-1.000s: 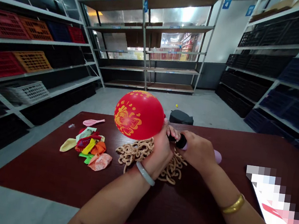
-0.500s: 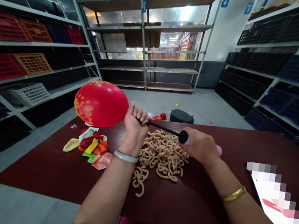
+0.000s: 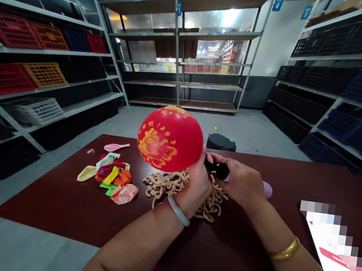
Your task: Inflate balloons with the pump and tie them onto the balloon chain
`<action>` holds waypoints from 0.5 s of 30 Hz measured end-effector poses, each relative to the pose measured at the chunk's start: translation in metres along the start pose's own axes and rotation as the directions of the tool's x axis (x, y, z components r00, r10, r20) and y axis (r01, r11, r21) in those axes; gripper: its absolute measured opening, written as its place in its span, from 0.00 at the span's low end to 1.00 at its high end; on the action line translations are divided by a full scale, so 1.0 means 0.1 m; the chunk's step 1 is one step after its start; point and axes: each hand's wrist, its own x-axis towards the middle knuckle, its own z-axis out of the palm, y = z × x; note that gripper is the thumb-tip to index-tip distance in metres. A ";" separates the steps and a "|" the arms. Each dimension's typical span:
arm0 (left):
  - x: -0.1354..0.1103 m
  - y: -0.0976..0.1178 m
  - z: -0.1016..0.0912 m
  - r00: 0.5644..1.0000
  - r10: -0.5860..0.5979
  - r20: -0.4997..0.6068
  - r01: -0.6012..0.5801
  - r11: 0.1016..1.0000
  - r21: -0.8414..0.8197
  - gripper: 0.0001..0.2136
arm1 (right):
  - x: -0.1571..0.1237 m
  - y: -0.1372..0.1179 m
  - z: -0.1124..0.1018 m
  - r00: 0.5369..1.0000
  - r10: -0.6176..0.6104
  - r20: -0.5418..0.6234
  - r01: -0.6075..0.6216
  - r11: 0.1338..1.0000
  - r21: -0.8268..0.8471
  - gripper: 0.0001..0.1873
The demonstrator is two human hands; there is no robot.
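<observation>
head view: the red balloon (image 3: 170, 138), swollen and printed in yellow, is held up above the far side of the table (image 3: 47, 211), over the tan coils (image 3: 164, 184). the left hand (image 3: 200, 176) is clenched at its base, fingers wrapped towards the black end of the pump (image 3: 222, 172); the neck is hidden, so i cannot tell how it sits there. the right hand (image 3: 244, 181) grasps the pump round its body, and a lilac end pokes out beyond the palm. the balloon should be almost weightless, taut and springy, with a slick skin that would slide under a loose palm and could burst against a nail or a hard edge. best take it by the neck, pinched firmly between thumb and fingers, and leave the belly alone. the pump looks stiff and fairly light; its smooth body wants a full-fist grip. the flat balloons (image 3: 118, 178), to the left on the table, look limp, soft and stretchy, easiest pinched by an edge.
</observation>
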 end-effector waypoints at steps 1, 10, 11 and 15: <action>-0.01 -0.02 0.00 1.000 -0.002 0.000 0.002 1.000 -0.003 0.19 | 0.00 -0.02 0.00 1.000 0.003 0.003 -0.003 1.000 0.006 0.26; 0.05 0.03 -0.03 0.991 -0.065 0.116 0.067 0.998 -0.013 0.24 | 0.01 -0.06 0.00 0.997 0.006 0.074 -0.011 0.998 0.068 0.20; 0.06 0.05 -0.03 0.990 -0.073 0.123 0.075 0.997 -0.011 0.24 | 0.02 -0.06 0.00 0.997 0.002 0.077 -0.008 0.997 0.071 0.21; 0.17 0.33 -0.04 0.987 -0.054 0.149 0.057 0.998 -0.017 0.23 | 0.03 -0.02 0.01 0.999 0.002 0.050 -0.006 0.997 0.078 0.24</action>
